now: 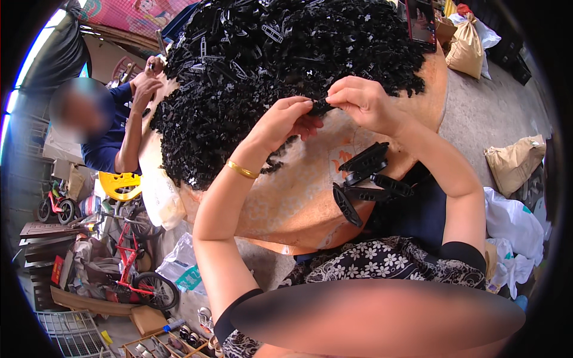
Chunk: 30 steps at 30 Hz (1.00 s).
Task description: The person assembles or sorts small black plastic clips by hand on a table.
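Over the near side of the table, a small black plastic part (321, 107) is pinched between my two hands. My left hand (292, 119), below a gold bangle (242, 169), grips its left side with thumb and fingers. My right hand (361, 101) holds its right end between thumb and fingertips. The part's exact kind is too small to make out. Behind my hands spreads a large heap of small black plastic parts (286, 59). Several longer, oval black plastic pieces (364, 164) lie in a loose group by the table's near right edge.
An orange patterned cloth (286, 221) covers the table. Across to the left, a co-worker's hands (147, 83) work beside the heap. A phone (421, 24) stands at the far right. Sacks (514, 164) sit on the right floor; a yellow stool (119, 184) and red bicycle (126, 256) stand left.
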Tool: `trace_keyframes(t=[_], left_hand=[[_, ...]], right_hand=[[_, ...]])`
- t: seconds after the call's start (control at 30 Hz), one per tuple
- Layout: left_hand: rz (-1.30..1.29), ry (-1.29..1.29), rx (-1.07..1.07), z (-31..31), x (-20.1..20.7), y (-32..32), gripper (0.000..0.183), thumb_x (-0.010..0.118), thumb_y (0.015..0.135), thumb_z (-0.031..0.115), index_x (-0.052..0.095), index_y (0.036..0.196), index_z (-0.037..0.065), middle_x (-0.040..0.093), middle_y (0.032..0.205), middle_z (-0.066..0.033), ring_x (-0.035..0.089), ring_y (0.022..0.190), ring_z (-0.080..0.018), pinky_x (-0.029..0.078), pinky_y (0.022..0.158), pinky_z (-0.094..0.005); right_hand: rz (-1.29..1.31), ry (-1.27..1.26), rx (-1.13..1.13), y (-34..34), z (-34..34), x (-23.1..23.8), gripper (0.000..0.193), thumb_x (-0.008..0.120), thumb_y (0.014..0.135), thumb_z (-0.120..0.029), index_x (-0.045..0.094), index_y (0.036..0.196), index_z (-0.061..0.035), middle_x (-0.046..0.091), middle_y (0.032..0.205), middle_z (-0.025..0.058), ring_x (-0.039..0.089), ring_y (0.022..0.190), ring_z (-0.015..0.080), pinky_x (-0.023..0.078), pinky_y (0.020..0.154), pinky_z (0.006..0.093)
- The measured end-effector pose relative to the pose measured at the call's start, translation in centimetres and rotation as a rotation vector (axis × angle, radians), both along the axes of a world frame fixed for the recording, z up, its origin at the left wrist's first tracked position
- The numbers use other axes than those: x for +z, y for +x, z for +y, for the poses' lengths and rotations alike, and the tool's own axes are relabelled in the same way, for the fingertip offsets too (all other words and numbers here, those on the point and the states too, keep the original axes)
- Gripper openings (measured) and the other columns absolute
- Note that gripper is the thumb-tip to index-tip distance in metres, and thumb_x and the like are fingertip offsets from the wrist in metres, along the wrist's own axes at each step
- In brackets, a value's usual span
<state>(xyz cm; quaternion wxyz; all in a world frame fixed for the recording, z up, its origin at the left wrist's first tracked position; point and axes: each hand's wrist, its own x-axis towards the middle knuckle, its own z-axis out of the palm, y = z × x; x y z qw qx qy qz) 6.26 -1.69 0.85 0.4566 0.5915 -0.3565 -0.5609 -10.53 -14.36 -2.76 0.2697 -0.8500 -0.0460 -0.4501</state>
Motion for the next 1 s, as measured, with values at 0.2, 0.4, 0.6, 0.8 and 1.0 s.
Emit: trace_keyframes(t=[0.2,0.4,0.6,0.8,1.0], left_hand=[[-0.083,-0.027,-0.118,0.0,-0.4,0.6,0.029,0.05,0.094,0.027,0.058,0.096,-0.001,0.062,0.073,-0.0067,0.054,0.056,-0.0087,0.042,0.048,-0.0215],[-0.312,-0.009,-0.141,0.2,0.3,-0.2,0.027,0.063,0.088,0.028,0.06,0.09,0.001,0.061,0.068,-0.0023,0.051,0.053,-0.0042,0.036,0.042,-0.0174],[-0.347,-0.061,-0.111,0.3,0.1,0.1,0.026,0.065,0.086,0.026,0.059,0.09,0.001,0.061,0.068,-0.0021,0.052,0.053,-0.0049,0.037,0.042,-0.0177],[-0.453,-0.152,-0.142,0.4,0.6,-0.4,0.026,0.065,0.086,0.024,0.059,0.092,-0.001,0.063,0.069,-0.0038,0.053,0.052,-0.0052,0.038,0.042,-0.0186],[-0.162,-0.067,-0.212,0.3,-0.3,0.9,0.029,0.056,0.092,0.026,0.057,0.097,-0.003,0.065,0.077,-0.0083,0.056,0.057,-0.0084,0.044,0.048,-0.0201]], right_hand=[[0.061,-0.163,0.043,-0.5,0.1,0.1,0.018,0.063,0.074,0.004,0.062,0.091,-0.0027,0.062,0.092,0.0096,0.061,0.085,0.027,0.051,0.07,0.0328],[0.104,-0.241,0.047,-0.8,0.5,0.4,0.017,0.061,0.074,0.005,0.061,0.09,-0.0021,0.062,0.093,0.0108,0.061,0.086,0.0284,0.051,0.07,0.0339],[0.089,-0.052,0.123,-0.7,0.4,0.6,0.019,0.064,0.075,0.001,0.061,0.093,-0.0028,0.061,0.096,0.0117,0.061,0.087,0.0267,0.051,0.073,0.0328],[0.263,0.479,0.135,-1.0,1.0,0.9,0.026,0.069,0.074,-0.004,0.06,0.098,-0.0033,0.061,0.099,0.0097,0.059,0.095,0.0181,0.048,0.084,0.0303],[0.109,0.195,0.051,-1.0,0.3,0.9,0.008,0.071,0.074,-0.001,0.066,0.08,-0.001,0.064,0.095,0.006,0.061,0.082,0.0129,0.051,0.071,0.026]])
